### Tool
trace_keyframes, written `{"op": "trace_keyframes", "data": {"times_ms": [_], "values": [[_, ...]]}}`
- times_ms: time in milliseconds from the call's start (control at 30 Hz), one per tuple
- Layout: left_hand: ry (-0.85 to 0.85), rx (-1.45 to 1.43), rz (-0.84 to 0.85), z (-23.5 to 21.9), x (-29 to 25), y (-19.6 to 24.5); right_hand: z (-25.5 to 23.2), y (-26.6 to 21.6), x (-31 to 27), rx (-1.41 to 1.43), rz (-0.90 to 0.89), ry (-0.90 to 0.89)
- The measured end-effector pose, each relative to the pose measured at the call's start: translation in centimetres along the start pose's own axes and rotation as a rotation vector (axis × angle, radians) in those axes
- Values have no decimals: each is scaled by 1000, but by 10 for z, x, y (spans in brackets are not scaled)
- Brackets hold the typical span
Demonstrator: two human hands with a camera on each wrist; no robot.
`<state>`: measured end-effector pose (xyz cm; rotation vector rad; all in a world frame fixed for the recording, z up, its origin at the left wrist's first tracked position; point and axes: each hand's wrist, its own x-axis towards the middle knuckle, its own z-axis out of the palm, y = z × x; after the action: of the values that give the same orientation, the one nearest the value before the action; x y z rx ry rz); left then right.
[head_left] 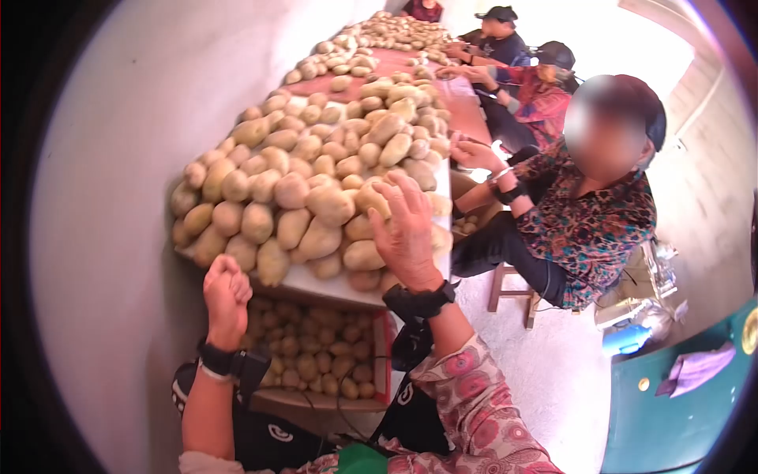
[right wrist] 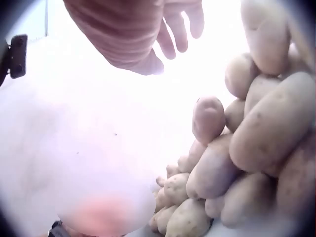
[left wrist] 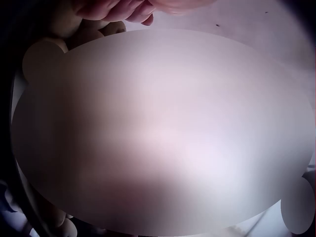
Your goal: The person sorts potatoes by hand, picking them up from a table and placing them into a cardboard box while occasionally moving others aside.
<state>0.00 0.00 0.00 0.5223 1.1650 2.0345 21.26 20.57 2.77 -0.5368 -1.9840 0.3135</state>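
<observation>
Many yellow-brown potatoes lie heaped on a long table. My right hand is over the heap's near right part with its fingers apart. In the right wrist view the same hand holds nothing and hangs clear of the potatoes. My left hand is raised off the near left corner of the table, its fingers curled in and no object showing in them. Curled fingers appear at the top of the left wrist view, where a blurred patch hides most of the picture.
Below the table's near edge stands a red-sided box of potatoes. A person in a patterned shirt sits at the right side, with others farther along. A wooden stool, a blue bottle and a green surface are at right.
</observation>
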Motion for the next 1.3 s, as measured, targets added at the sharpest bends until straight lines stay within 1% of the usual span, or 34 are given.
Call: {"op": "trace_keyframes", "data": {"times_ms": [67,100,167,200,233,300,333,367,433,467,500,567,633,700,733,767,833,900,933,967,1000,1033,1067,1100,1133,1167,1233,1267,1300], "values": [[85,94,-50,-9,-3,3,10,-2,0,-73,-30,12],[89,-106,-47,49,-1,-75,-47,47,25,-184,-163,-88],[105,-6,-135,41,1,-77,-36,44,17,-204,-86,-121],[98,21,-150,42,3,-80,-31,46,16,-220,-71,-185],[94,33,-159,44,1,-85,-30,45,13,-220,-56,-181],[144,130,-143,43,-4,-97,-24,39,13,-309,-3,-208],[114,129,-154,39,-6,-97,-22,41,13,-364,-30,-222],[122,136,-159,36,-8,-98,-19,42,12,-356,-24,-227],[96,71,-175,37,-10,-93,-13,42,11,-434,2,-229],[109,84,-176,39,-13,-89,-8,44,10,-479,8,-230],[91,96,-177,43,-15,-83,-3,44,9,-464,9,-232],[74,101,-183,44,-12,-79,0,46,8,-516,68,-303],[63,13,-195,41,-8,-78,1,51,14,-504,65,-301],[7,-17,-202,39,-6,-70,8,60,12,-583,127,-362],[-7,21,-200,37,-6,-67,11,59,12,-625,126,-374],[-22,50,-200,36,-2,-67,11,59,17,-674,115,-388],[-29,-22,-213,27,-1,-68,13,64,16,-620,69,-364],[43,10,-240,29,-6,-65,8,56,16,-627,-72,-352],[64,27,-245,26,-4,-61,13,57,15,-606,-78,-359],[82,30,-241,20,-2,-58,17,58,15,-578,-22,-314],[69,37,-228,13,-3,-57,18,58,13,-555,38,-279],[51,42,-216,8,-5,-57,15,60,12,-547,37,-293],[25,30,-214,2,-4,-54,11,62,16,-417,-47,-191],[38,36,-211,-1,-4,-49,10,57,20,-279,-125,-87],[22,13,-210,-1,-1,-45,4,43,26,-181,-28,-89],[13,-13,-215,-3,-1,-42,4,60,28,-122,-128,-56],[23,-16,-226,-12,0,-39,-3,32,29,561,282,-76],[37,-25,-214,-13,1,-36,-6,27,23,566,280,-78],[52,-29,-202,-14,1,-33,-8,21,18,517,285,-206]]}}
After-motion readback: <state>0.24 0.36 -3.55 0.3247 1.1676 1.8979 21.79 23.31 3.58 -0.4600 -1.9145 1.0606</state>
